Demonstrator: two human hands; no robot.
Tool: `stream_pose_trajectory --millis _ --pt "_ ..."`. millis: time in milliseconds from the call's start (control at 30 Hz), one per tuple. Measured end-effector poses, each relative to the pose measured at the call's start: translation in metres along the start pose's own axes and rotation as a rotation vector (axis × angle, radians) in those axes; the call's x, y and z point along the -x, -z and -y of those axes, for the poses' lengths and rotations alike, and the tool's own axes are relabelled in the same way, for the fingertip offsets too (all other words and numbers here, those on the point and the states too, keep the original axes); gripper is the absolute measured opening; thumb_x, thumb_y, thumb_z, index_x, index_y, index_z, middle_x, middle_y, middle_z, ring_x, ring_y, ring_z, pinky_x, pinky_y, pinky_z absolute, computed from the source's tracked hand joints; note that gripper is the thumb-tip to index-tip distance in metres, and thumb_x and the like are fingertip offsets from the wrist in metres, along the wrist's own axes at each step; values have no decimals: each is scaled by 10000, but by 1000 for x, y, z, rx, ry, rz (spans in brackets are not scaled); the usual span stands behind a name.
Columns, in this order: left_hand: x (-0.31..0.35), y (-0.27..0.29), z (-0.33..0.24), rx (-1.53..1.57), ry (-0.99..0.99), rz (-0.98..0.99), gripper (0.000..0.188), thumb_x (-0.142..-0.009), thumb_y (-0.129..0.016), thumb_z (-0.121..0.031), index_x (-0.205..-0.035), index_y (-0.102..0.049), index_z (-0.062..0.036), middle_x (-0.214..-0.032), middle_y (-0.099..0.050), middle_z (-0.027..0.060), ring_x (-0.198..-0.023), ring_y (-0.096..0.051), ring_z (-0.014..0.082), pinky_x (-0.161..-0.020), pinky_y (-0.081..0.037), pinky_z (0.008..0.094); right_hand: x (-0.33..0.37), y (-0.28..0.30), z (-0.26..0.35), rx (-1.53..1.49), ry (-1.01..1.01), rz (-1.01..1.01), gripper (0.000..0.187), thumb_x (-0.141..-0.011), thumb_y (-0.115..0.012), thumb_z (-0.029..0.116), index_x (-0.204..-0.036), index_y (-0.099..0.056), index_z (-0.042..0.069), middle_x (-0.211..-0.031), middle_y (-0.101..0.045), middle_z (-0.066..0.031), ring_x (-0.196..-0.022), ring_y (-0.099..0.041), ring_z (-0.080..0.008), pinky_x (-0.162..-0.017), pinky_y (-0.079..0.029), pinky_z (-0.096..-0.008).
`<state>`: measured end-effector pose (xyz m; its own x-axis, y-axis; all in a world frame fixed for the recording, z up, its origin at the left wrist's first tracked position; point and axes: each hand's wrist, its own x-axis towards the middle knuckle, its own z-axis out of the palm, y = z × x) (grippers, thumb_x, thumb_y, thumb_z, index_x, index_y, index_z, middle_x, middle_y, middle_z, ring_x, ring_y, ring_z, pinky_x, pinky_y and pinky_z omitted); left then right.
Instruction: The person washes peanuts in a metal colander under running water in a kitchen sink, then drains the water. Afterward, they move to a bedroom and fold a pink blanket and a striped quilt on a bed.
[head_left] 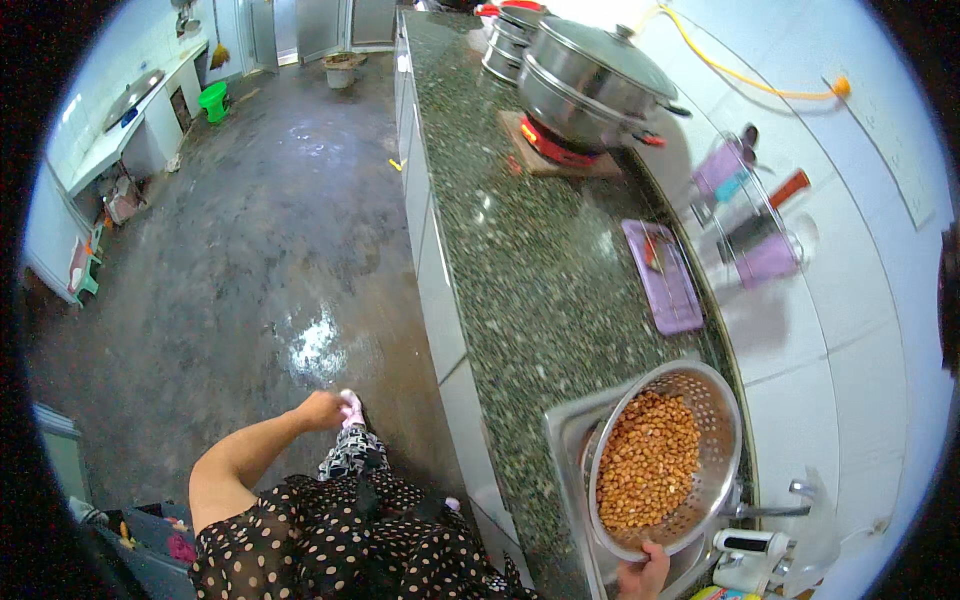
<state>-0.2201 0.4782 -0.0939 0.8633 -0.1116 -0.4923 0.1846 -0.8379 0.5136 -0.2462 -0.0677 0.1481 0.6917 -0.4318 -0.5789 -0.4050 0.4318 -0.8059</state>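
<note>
A metal colander (pixel 722 432) with round holes is tilted over the steel sink (pixel 566 425). Reddish-brown peanuts (pixel 648 460) fill much of its inside. My right hand (pixel 645 573) grips the colander's near rim, thumb over the edge and the other fingers mostly hidden. Away from the counter, my left hand (pixel 322 410) hangs over the floor with its fingers curled in, and no object shows in it. Below that hand, a pink shoe (pixel 350 407) is in view.
Behind the sink are a faucet (pixel 765 511) and bottles (pixel 750 543). A purple tray (pixel 662 278) lies farther along the granite counter (pixel 520 290). Beyond it, a large steamer pot (pixel 590 85) stands above a glowing red burner (pixel 556 143). A wire utensil rack (pixel 745 210) hangs on the wall.
</note>
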Motion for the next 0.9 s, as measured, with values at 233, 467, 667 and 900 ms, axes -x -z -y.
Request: stream_pose_trajectory --millis 233,467,667,900 --pt "47 25 209 33 385 126 376 -746 -539 -329 -1034 -619 -100 -992 -626 124 -975 -568 289 -847 -446 371 7 -212 -38 -173 -102 287 587 -663 -474 -21 -1240 -380 36 -1203 -473 -135 -1107 -470 -321 -922 -394 -499" --pt "86 157 260 556 775 -231 385 -732 -556 -248 -1049 -604 -36 -985 -633 138 -935 -599 266 -817 -466 342 -40 -428 -66 -144 -293 523 601 -679 -483 -48 -1262 -374 46 -1190 -490 -139 -1076 -494 -325 -889 -422 -501" --pt "79 215 314 517 780 -382 379 -717 -554 -224 -1054 -602 -56 -951 -643 134 -898 -612 261 -806 -465 339 -90 -596 -73 -36 -371 721 560 -702 -479 -44 -1247 -380 40 -1167 -493 -151 -1021 -533 -315 -819 -474 -481" --pt "92 168 371 381 1164 -580 354 -686 -565 -233 -981 -615 -43 -880 -635 147 -817 -599 306 -714 -479 411 -161 -806 -74 72 -356 887 412 -739 -509 14 -1147 -460 45 -1036 -556 -108 -895 -572 -258 -682 -514 -422"
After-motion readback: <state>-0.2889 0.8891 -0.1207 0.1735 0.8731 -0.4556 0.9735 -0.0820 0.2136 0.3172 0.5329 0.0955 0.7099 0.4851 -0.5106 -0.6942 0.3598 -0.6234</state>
